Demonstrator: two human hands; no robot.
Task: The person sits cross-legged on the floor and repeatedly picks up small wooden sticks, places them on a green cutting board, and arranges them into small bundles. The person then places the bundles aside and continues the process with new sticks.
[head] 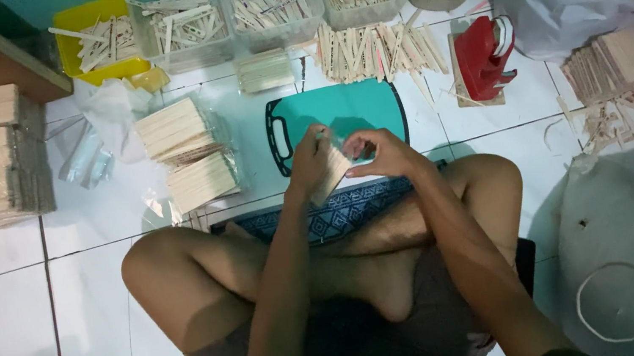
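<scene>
A: Two hands are meeting over the teal cutting board [340,110]. The left hand [308,162] is holding a small bundle of flat wooden sticks [331,175], with its fingers [317,137] closing around it.

B: What is the right hand [388,153] doing?

A: It is pinching something thin and clear at the top of the bundle. Its fingers are pressing together there. I cannot tell just what the clear thing is.

B: Where is the bundle sitting?

A: It is not lying down. It is hanging in the air just above the near edge of the board, over the person's crossed legs.

B: What is lying around on the floor?

A: At twelve o'clock, clear tubs [270,1] full of sticks are standing in a row, with a yellow tub [89,19] at eleven o'clock. Wrapped packs of sticks [184,153] are lying at ten o'clock, just beside the board. A red tool [483,56] is sitting at one o'clock. At two o'clock, loose sticks [614,81] are piling up on the white tiles.
</scene>
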